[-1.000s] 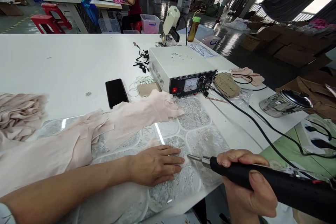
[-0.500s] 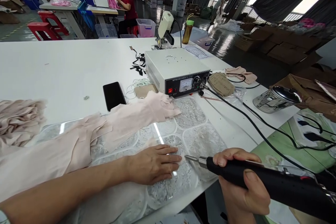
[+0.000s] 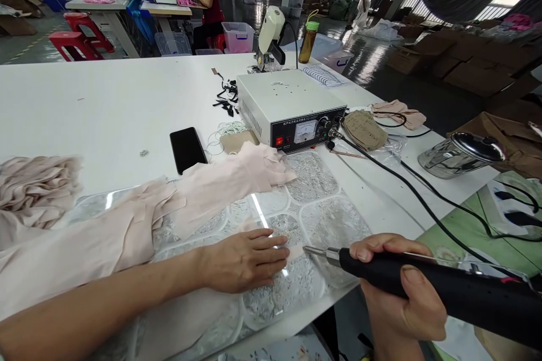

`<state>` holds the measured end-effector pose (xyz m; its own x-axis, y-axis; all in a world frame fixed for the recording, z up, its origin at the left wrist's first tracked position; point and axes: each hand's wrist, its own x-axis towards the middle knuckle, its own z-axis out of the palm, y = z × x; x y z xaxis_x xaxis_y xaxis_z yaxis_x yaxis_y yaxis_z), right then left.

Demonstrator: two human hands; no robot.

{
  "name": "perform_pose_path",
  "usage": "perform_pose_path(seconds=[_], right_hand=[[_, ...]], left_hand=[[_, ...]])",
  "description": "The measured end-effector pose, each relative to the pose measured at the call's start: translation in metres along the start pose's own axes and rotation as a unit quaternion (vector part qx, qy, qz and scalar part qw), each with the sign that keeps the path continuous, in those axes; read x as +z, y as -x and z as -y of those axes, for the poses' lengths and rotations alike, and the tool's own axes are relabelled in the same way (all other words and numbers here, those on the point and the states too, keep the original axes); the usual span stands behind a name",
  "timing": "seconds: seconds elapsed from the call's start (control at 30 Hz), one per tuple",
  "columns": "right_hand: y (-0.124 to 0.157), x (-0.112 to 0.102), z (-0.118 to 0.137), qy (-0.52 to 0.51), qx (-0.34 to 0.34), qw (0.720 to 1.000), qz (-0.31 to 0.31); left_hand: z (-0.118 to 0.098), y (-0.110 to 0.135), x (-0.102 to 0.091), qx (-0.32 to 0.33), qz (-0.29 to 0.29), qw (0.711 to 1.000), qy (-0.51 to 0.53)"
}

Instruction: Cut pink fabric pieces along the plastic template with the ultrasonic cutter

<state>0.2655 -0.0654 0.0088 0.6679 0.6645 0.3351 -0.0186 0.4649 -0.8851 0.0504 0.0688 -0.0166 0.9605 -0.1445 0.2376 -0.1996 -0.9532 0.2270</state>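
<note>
Right, the small pink fabric strip (image 3: 295, 252) lies on the clear mat (image 3: 330, 220) at the near edge of the table (image 3: 105, 101). It is pinned under the fingertips of the left hand (image 3: 243, 262), which is flat and spread, gripping nothing. The right hand (image 3: 402, 299) is wrapped tight round a black handheld tool (image 3: 423, 285). Its metal tip (image 3: 315, 251) is just beside the strip's end and close to the left fingertips. Risk, as I judge it: the tip skids off the strip and catches a finger, since the gap is small. The cable (image 3: 412, 198) runs to the white control box (image 3: 288, 104), and a snag could jerk the tip. A larger pink cloth (image 3: 220, 183) lies behind, with a phone (image 3: 187, 149) near it.
</note>
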Motion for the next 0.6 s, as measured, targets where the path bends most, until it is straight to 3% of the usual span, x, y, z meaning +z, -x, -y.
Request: perform_pose_path(seconds=[0.23, 0.6], right_hand=[[-0.003, 0.001, 0.002, 0.007, 0.004, 1.000, -0.009], [0.004, 0.016, 0.003, -0.030, 0.003, 0.999, 0.026]], left_hand=[[0.000, 0.004, 0.002, -0.024, -0.008, 0.999, 0.038], [0.001, 0.005, 0.002, -0.025, 0.009, 0.999, 0.037]])
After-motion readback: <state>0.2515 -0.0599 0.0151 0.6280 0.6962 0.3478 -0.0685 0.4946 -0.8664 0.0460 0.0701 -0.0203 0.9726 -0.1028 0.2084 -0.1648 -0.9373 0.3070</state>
